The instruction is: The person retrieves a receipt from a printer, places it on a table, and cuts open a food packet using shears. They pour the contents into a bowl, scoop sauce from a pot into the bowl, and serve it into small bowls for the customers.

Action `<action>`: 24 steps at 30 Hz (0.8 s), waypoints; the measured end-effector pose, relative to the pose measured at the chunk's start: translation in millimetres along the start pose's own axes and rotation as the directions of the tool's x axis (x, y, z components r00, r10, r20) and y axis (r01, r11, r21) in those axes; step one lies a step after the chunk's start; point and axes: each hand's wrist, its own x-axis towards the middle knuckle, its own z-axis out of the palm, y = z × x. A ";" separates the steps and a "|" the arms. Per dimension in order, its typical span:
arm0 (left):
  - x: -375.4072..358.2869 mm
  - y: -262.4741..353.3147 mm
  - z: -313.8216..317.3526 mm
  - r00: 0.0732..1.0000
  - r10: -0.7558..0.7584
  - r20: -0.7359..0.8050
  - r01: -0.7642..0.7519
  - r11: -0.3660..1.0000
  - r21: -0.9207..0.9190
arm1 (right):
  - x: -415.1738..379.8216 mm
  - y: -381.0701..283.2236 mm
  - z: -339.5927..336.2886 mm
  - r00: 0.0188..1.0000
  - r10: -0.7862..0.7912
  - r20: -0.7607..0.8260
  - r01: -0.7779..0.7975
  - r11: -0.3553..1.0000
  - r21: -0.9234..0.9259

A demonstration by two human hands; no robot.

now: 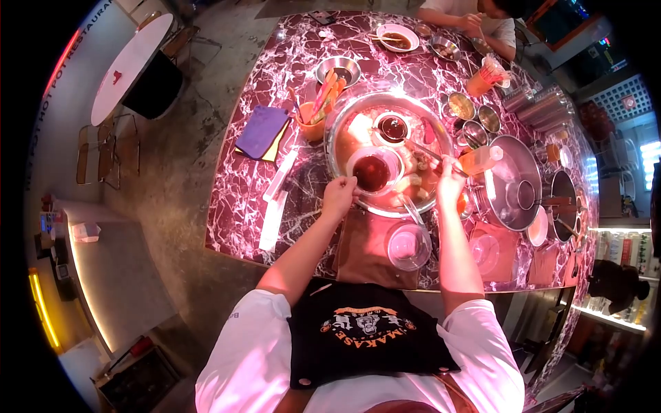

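Note:
My left hand (339, 196) is closed on the near-left rim of a clear bowl (396, 180) with dark red liquid inside. That bowl is over a large round metal pot (331, 148) of reddish broth and pale pieces. In my right hand (451, 180) is the handle of a ladle (425, 151). Its cup, at the far side of the pot, holds dark liquid, and a pale round rim surrounds it. Another utensil handle (413, 210) leans over the pot's near edge. Just in front of me, a clear bowl (408, 248) rests on a brown mat.
A wide metal basin (513, 148) stands right of the pot, with small metal bowls (461, 106) behind it. Left are a utensil cup (313, 125), a purple notebook (261, 131) and white strips (274, 220). Across the marbled table (237, 199), another person (475, 20) sits near a soup bowl (397, 37).

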 end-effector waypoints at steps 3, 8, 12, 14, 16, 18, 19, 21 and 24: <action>3.1 2.8 6.0 1.000 -0.026 -0.003 0.026 1.000 -0.005 | -10.0 -24.3 -8.0 0.999 -0.019 0.035 0.019 1.000 -0.013; 13.3 -7.1 14.2 0.999 -0.009 -0.042 0.009 1.000 0.019 | -41.6 -85.9 -18.6 0.988 -0.120 0.096 0.130 0.986 -0.104; 14.9 -12.0 25.1 1.000 0.013 -0.021 -0.015 0.995 -0.103 | -63.9 -112.6 -33.3 0.983 -0.096 0.159 0.087 0.994 0.063; 9.6 -13.7 28.0 1.000 0.017 0.001 -0.017 0.992 -0.128 | -78.9 -117.0 -40.1 0.996 -0.011 0.086 0.009 1.000 0.016; 6.6 -17.2 30.4 0.998 0.050 0.037 -0.042 0.983 -0.181 | -93.0 -114.9 -45.7 0.995 0.088 0.053 -0.091 0.993 0.074; -5.0 -15.9 30.8 0.997 0.055 0.045 -0.044 0.977 -0.211 | -96.3 -88.3 -72.9 0.962 0.171 0.215 -0.238 0.911 0.338; -10.7 -16.0 30.6 0.998 0.045 0.045 -0.035 0.976 -0.214 | -106.7 -89.8 -71.4 0.967 0.235 0.102 -0.256 0.911 0.325; -21.5 -22.1 26.0 0.998 0.031 0.058 -0.019 0.979 -0.205 | -129.9 -88.3 -66.4 0.941 0.326 -0.096 -0.283 0.909 0.306; -32.8 -32.9 18.3 0.990 0.064 0.122 -0.031 0.965 -0.260 | -150.7 -60.9 -87.3 0.872 0.452 -0.190 -0.341 0.838 0.427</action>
